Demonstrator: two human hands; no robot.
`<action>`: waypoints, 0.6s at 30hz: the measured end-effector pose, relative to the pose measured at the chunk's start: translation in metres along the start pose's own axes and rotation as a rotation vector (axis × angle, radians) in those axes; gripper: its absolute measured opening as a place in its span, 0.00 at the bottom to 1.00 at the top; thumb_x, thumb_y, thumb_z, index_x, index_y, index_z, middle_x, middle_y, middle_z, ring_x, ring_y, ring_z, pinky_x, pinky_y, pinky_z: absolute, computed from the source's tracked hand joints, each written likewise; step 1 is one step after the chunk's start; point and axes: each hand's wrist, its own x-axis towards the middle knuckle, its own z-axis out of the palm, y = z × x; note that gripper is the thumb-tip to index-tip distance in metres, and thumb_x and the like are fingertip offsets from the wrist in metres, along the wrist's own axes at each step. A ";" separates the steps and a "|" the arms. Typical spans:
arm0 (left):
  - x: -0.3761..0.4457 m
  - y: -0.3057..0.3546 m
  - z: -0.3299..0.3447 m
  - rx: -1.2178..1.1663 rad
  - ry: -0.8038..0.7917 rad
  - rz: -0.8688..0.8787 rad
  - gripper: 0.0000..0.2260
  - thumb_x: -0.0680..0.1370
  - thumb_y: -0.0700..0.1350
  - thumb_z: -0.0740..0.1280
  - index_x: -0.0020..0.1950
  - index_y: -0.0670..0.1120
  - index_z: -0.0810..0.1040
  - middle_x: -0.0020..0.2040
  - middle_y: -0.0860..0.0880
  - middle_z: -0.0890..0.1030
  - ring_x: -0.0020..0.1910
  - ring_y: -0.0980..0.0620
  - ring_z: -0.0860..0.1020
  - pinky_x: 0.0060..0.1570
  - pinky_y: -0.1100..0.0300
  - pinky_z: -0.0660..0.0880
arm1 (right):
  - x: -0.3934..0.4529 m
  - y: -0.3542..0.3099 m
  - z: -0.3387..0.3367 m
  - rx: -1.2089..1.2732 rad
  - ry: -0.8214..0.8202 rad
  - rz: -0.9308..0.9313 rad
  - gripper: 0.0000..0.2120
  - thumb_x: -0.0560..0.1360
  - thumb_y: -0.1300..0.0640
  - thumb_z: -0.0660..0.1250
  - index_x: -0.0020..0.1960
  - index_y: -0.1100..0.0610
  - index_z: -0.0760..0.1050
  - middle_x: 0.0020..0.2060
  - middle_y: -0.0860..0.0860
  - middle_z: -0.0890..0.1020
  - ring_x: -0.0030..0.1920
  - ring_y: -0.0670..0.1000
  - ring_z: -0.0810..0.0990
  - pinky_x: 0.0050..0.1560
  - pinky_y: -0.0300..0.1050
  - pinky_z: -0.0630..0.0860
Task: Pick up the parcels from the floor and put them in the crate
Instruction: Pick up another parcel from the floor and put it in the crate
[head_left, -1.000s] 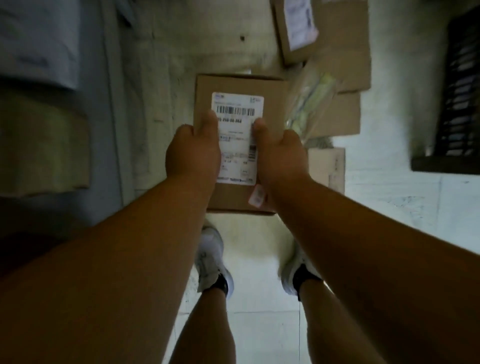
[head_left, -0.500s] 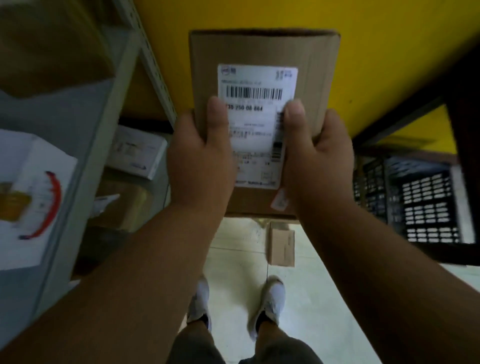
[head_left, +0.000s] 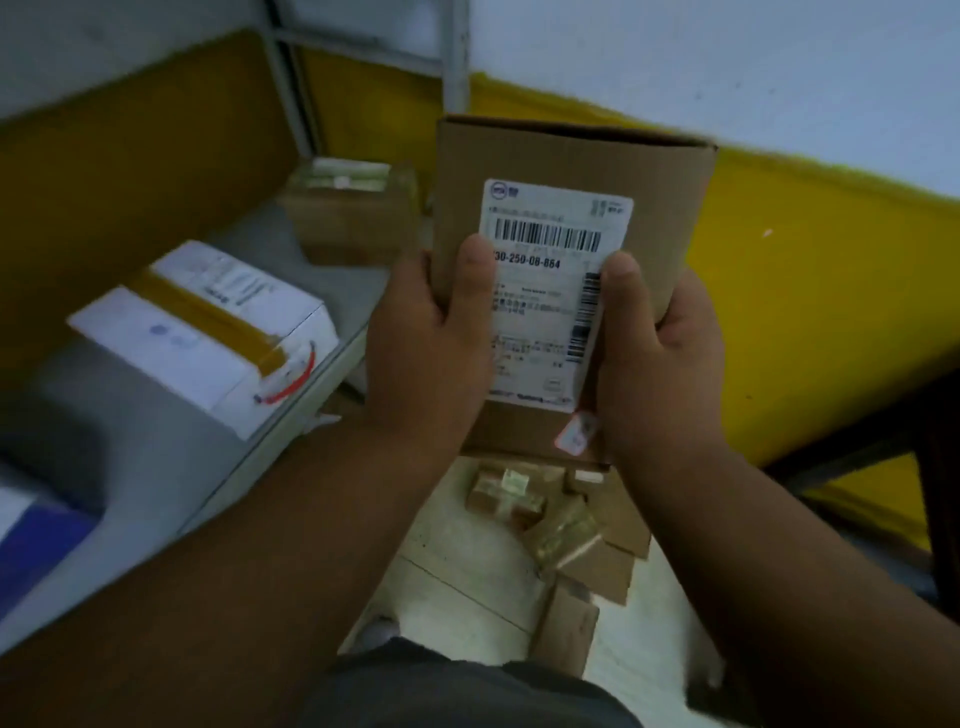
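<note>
Both my hands hold a brown cardboard parcel (head_left: 566, 166) with a white barcode label up in front of me, at chest height. My left hand (head_left: 431, 343) grips its left edge with the thumb lying on the label. My right hand (head_left: 660, 343) grips the right edge, its thumb on the label's right side. Several more parcels (head_left: 561, 525) lie on the pale floor below, brown boxes and clear-wrapped packs. No crate shows in this view.
A grey metal shelf (head_left: 171, 467) stands at my left, bearing a white box with yellow tape (head_left: 208, 332) and a taped brown box (head_left: 353, 213). A yellow and white wall (head_left: 810, 291) lies ahead. A dark frame (head_left: 924, 467) sits at the right edge.
I have straightened up with the parcel lifted from the floor. The view has swung up and left: the shelf top and wall show now, and the black crate seen at the right has left the view.
</note>
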 end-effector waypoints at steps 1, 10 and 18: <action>-0.012 0.001 -0.003 0.012 0.064 -0.018 0.10 0.81 0.58 0.59 0.48 0.54 0.73 0.39 0.60 0.78 0.37 0.75 0.75 0.33 0.77 0.70 | -0.003 -0.001 -0.003 0.011 -0.083 -0.002 0.14 0.80 0.44 0.64 0.53 0.55 0.75 0.44 0.50 0.84 0.42 0.44 0.85 0.35 0.40 0.80; -0.159 0.020 -0.076 0.210 0.551 -0.339 0.11 0.80 0.62 0.57 0.47 0.57 0.71 0.42 0.58 0.79 0.40 0.70 0.77 0.33 0.75 0.71 | -0.096 -0.012 -0.003 0.125 -0.687 0.129 0.14 0.77 0.42 0.67 0.53 0.52 0.77 0.43 0.50 0.87 0.41 0.48 0.87 0.38 0.51 0.84; -0.303 0.049 -0.144 0.189 0.885 -0.414 0.10 0.80 0.61 0.57 0.49 0.57 0.71 0.42 0.60 0.79 0.42 0.69 0.78 0.35 0.72 0.70 | -0.224 -0.056 -0.019 0.115 -1.006 -0.032 0.07 0.80 0.46 0.64 0.50 0.49 0.76 0.40 0.42 0.84 0.37 0.33 0.82 0.30 0.26 0.72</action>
